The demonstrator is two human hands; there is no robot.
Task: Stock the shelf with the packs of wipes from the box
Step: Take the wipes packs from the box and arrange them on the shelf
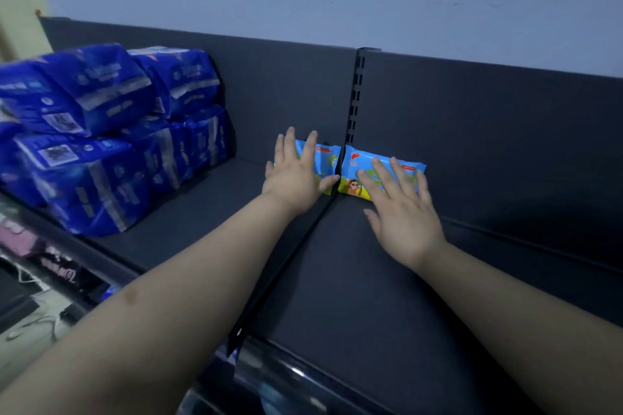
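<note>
Two light-blue packs of wipes lie flat at the back of the dark shelf, one on each side of the upright divider. My left hand rests flat on the left pack, fingers straight and spread. My right hand lies with straight fingers across the right pack, palm over the shelf in front of it. The box is out of view.
Several dark-blue bagged packs are stacked two high at the left end of the shelf. The shelf's back panel stands right behind the wipes. Lower shelves with other goods show at the bottom left.
</note>
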